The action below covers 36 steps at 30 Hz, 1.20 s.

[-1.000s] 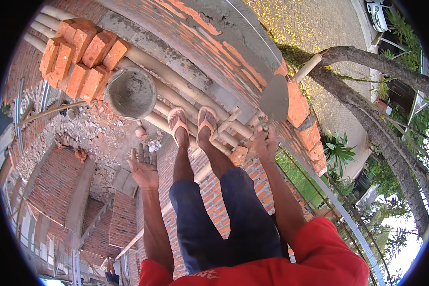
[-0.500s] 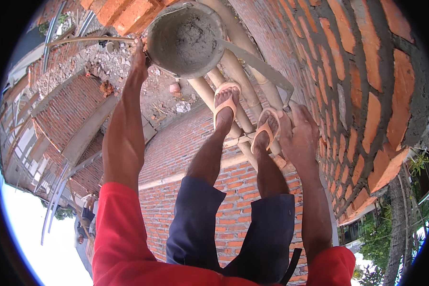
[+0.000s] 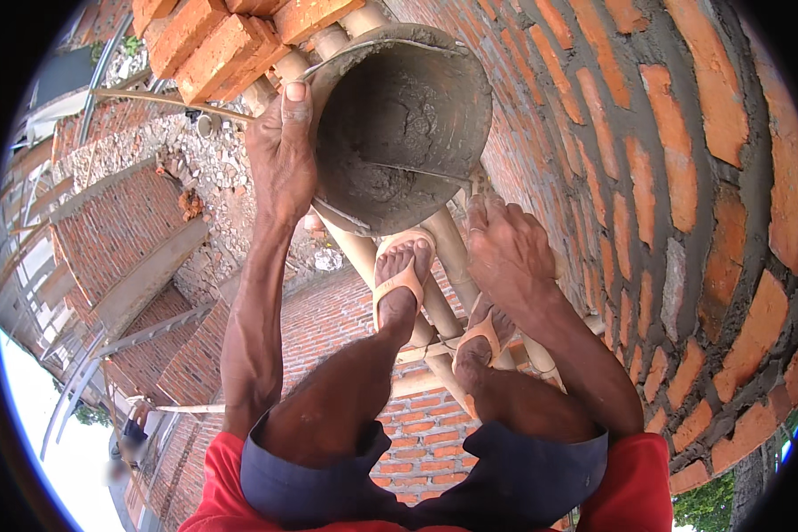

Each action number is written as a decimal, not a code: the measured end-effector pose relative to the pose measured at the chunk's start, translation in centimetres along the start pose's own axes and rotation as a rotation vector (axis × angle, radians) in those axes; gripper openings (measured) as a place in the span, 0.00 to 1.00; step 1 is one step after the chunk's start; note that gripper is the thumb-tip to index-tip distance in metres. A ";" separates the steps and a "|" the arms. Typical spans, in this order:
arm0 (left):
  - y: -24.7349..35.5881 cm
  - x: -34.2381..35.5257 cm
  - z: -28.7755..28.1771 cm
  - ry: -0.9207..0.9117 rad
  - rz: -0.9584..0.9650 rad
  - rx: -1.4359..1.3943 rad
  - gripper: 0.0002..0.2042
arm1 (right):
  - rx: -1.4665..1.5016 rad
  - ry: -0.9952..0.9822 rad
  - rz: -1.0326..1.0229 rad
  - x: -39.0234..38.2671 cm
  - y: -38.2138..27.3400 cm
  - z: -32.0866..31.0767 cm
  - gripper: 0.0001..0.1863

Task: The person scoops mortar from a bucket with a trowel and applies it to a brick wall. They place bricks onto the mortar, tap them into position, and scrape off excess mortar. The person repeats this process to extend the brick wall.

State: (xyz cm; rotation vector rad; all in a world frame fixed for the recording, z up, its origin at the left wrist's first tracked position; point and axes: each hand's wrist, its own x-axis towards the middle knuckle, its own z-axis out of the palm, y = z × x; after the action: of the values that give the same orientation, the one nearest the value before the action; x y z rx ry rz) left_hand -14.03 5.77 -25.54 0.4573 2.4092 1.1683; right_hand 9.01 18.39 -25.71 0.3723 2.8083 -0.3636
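A dark bucket (image 3: 459,97) leans toward me on the bamboo poles, its inside smeared with grey wet mortar (image 3: 421,120). My left hand (image 3: 284,155) grips the bucket's left rim, thumb up along the outer edge. In my right hand (image 3: 510,248), closed around its handle end, is a trowel (image 3: 417,171). The blade reaches into the bucket, seen nearly edge-on above the mortar at the lower side. My right fingers hide most of the trowel's handle.
Bamboo poles (image 3: 448,253) carry my sandalled feet (image 3: 399,284). Orange bricks (image 3: 226,58) are stacked beyond the bucket at left. A brick wall (image 3: 674,151) with grey joints rises close on my right. Rubble (image 3: 226,164) lies far below left, where another person (image 3: 133,430) is visible.
The bucket has tipped toward me, with my left hand now higher on its rim. My right hand has moved up and left, bringing the trowel into the bucket. My knees are bent more.
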 end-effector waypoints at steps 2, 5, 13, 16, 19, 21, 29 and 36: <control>0.3 -1.1 1.8 -0.003 0.108 -0.171 0.27 | 0.045 0.182 0.093 -1.0 2.3 0.6 0.15; 0.4 -3.4 2.8 -0.124 0.192 -0.160 0.28 | -0.171 0.160 0.183 -0.3 4.7 2.6 0.15; -0.2 -5.1 3.0 -0.164 0.207 -0.241 0.25 | 0.751 -0.219 0.051 1.0 4.4 6.5 0.15; -0.6 -5.0 2.6 -0.097 0.218 -0.267 0.27 | 0.868 -0.244 -0.010 1.2 3.4 6.7 0.18; -1.0 -5.5 2.2 -0.073 0.177 -0.382 0.25 | 1.046 -0.371 0.048 0.7 2.6 6.4 0.20; -1.1 -5.6 1.3 -0.062 0.113 -0.317 0.24 | 1.315 -0.545 0.122 0.0 2.2 6.0 0.20; -4.3 -4.7 1.4 0.086 0.004 -0.636 0.28 | 1.142 -0.459 0.141 -3.6 4.0 2.5 0.19; -12.9 2.8 -2.9 0.275 -0.070 -0.143 0.33 | 0.934 -0.216 0.095 -9.3 6.4 -7.5 0.25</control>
State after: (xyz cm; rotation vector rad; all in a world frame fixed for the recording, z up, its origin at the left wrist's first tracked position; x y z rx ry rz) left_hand -19.29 -2.41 -34.86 0.1756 2.5205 1.4413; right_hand 17.66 24.46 -17.21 0.5933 2.2252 -1.5742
